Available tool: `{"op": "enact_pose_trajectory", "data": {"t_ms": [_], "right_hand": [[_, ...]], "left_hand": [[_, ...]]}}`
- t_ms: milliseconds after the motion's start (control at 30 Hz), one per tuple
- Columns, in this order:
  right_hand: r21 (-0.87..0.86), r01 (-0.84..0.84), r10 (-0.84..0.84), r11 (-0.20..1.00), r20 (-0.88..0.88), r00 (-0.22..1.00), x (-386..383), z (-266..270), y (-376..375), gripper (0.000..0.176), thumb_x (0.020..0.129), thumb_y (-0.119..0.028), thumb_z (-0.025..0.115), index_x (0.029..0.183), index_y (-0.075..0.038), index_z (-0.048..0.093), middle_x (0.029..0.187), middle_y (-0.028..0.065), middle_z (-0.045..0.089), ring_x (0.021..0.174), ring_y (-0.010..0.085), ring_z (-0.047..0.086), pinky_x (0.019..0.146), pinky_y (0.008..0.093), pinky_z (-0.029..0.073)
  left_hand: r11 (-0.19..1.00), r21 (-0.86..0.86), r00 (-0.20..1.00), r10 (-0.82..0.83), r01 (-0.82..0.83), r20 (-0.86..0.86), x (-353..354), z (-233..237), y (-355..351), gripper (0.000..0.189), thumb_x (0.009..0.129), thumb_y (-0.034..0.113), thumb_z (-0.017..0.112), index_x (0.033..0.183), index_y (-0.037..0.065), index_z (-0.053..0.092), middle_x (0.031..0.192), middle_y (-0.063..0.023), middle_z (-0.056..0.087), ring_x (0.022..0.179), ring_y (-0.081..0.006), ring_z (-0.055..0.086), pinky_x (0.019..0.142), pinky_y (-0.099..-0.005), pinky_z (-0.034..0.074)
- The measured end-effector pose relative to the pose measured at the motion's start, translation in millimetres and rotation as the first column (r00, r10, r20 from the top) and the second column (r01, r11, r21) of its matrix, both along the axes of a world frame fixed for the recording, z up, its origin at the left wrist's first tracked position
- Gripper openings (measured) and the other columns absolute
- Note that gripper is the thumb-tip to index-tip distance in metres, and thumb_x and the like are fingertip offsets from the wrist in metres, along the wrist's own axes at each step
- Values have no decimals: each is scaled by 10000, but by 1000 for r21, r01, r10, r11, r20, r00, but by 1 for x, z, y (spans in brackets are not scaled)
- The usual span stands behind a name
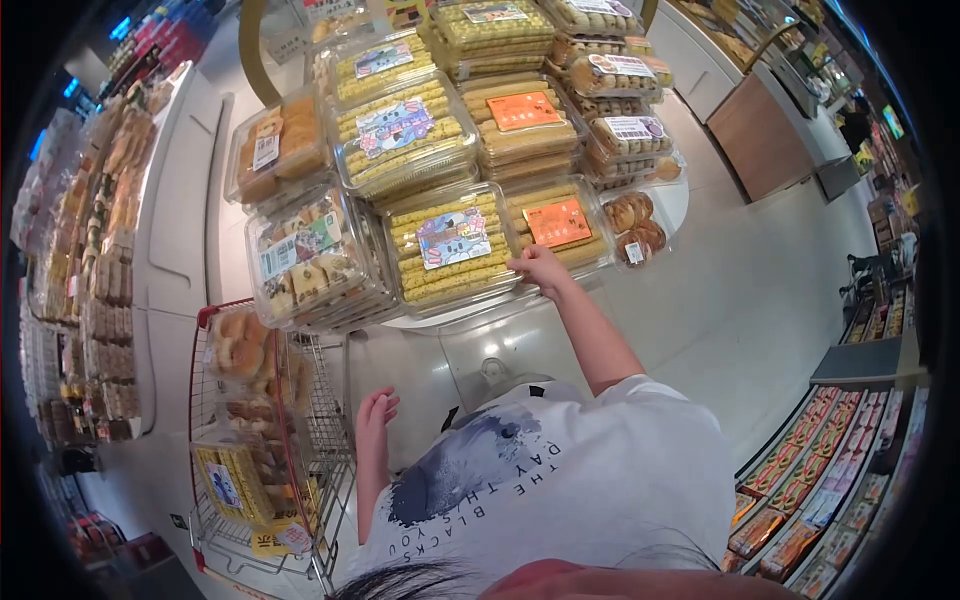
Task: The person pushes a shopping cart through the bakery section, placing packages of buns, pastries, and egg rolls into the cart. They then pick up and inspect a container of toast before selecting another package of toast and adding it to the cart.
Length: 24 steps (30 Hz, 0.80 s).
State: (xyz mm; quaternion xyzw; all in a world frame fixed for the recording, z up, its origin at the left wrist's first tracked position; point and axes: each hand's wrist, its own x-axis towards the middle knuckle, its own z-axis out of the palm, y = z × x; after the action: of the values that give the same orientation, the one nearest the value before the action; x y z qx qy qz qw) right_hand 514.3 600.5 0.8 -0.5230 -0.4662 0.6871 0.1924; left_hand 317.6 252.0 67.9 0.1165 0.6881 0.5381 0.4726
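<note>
My right hand (540, 268) is at the front of the display, its fingers closed on the lower right edge of a clear box of yellow rolls (455, 282) with a blue and pink label. Right beside it lies a box of brown rolls (590, 258) with an orange label. My left hand (375, 408) hangs in front of my body with slightly curled fingers, empty, between the shopping cart and my shirt. On the left of the yellow rolls is a stack of clear boxes of pastries (300, 285) with a green and white label.
A red and silver shopping cart (322, 430) holding bread packs stands at the lower left. More boxes are stacked on the round white display table (440, 320). Shelves of packaged goods (820, 440) line the lower right, and a brown counter (765, 140) stands at the upper right.
</note>
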Motion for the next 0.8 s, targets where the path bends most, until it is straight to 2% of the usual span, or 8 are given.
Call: {"op": "enact_pose_trajectory", "data": {"t_ms": [67,200,367,467,633,667,733,800], "right_hand": [[-62,32,-37,998,-79,996,7,9,1,347,643,-65,722,635,-142,384,597,-23,443,517,89,463,417,233,380],[-31,34,-36,999,-40,999,28,36,12,328,653,-16,693,644,-140,389,616,-18,452,525,103,488,446,253,433],[-163,43,-67,986,-145,987,79,71,21,258,698,-51,667,665,-123,422,652,-19,486,589,101,505,502,259,433],[-79,-30,11,996,-240,971,108,93,15,221,703,-51,661,691,-109,448,695,-12,516,607,99,509,550,245,430],[92,-147,171,985,-363,916,90,144,-13,208,668,-21,679,778,-62,507,758,-1,549,648,82,511,580,217,414],[111,-175,205,978,-386,899,81,150,-18,218,661,-15,683,788,-57,510,766,1,553,658,79,513,586,215,414],[175,-283,330,943,-381,864,70,129,-22,264,635,-24,707,786,-66,494,994,63,520,819,109,507,704,230,404],[305,-373,468,876,-353,810,34,135,-45,279,628,-38,718,779,-74,486,1124,95,465,913,131,487,759,238,386]], "left_hand": [[1000,-1,999,-31,31,12,3,0,20,280,882,223,437,1077,37,513,1092,-77,540,986,-184,533,817,-290,404],[998,-17,998,-53,54,34,8,3,39,279,871,217,455,1084,45,512,1100,-68,532,1006,-190,526,824,-296,399],[989,30,987,-147,145,72,15,-4,52,305,879,228,423,1105,37,497,1136,-84,521,1019,-197,526,830,-306,406],[963,157,961,-242,220,137,14,-7,63,403,864,283,452,1189,45,424,1207,-98,463,1079,-212,485,854,-328,402],[858,446,889,-389,254,241,6,19,73,812,760,482,576,1344,66,194,1339,-116,311,1175,-249,396,912,-383,381],[836,500,892,-384,225,240,4,23,71,798,771,457,569,1346,60,183,1340,-121,308,1191,-249,379,916,-366,377],[782,602,906,-360,162,223,-2,33,61,769,795,405,555,1350,48,162,1342,-133,302,1221,-247,343,925,-333,369],[857,494,969,-225,145,106,-8,49,45,798,743,306,651,1328,16,192,1306,-124,349,1191,-221,371,925,-348,374]]}}
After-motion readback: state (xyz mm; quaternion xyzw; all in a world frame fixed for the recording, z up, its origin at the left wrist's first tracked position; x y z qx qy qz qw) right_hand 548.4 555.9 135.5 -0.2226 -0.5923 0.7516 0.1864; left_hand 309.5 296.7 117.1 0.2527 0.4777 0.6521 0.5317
